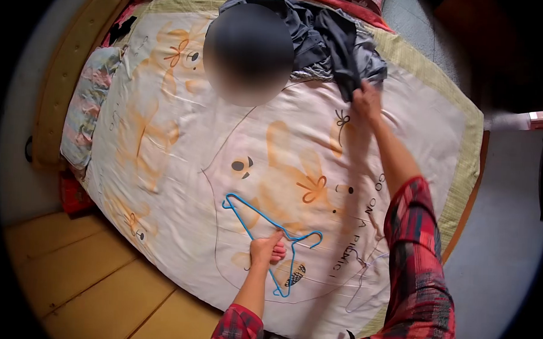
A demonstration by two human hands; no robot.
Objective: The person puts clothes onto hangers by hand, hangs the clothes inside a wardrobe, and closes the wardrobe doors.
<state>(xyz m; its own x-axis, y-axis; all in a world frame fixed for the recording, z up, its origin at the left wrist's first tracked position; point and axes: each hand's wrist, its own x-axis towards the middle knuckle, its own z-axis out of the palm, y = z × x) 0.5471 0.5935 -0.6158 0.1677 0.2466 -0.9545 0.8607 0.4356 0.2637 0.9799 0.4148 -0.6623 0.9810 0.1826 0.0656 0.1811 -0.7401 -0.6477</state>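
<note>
My left hand (267, 249) is closed round the blue hanger (261, 211), low over the printed bed sheet (191, 238). The hanger's hook points to the right. Farther away, my right hand (366, 101) grips the lower end of a dark garment (338, 49) at the right side of a clothes pile (306, 33). That garment stretches from the pile down to my fingers. Grey clothing lies beside and under it. A round blurred patch hides part of the pile's left side.
A pale hanger (363, 283) lies on the sheet at the lower right. A patterned pillow (91, 106) and a padded headboard (74, 79) are at the left. The wooden floor (118, 283) shows at the lower left, beside a red box (73, 192).
</note>
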